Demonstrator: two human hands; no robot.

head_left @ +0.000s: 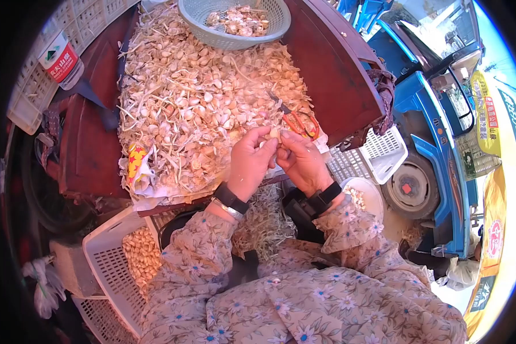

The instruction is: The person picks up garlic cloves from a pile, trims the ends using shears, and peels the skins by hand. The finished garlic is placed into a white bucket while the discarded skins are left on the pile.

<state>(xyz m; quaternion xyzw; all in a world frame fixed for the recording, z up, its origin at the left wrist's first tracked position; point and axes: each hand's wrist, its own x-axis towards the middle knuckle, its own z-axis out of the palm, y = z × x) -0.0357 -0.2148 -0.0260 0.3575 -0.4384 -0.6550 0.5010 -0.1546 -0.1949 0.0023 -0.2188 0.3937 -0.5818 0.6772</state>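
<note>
Close together over the near edge of a garlic heap, my left hand (251,161) and my right hand (303,163) meet at the fingertips. Between them is a small pale garlic clove (275,135), pinched by both and partly covered by the fingers. Loose cloves and papery skins make up the garlic heap (195,97), spread across a dark red table (332,63). Just beyond my right hand lie scissors (301,123) with orange handles, resting on the skins.
A grey-green basket (235,37) holding garlic bits stands at the far side. Lower left, a white crate (106,252) contains peeled cloves (140,255). A white bucket (368,192) with cloves sits by my right forearm. At right stands a blue vehicle (441,172).
</note>
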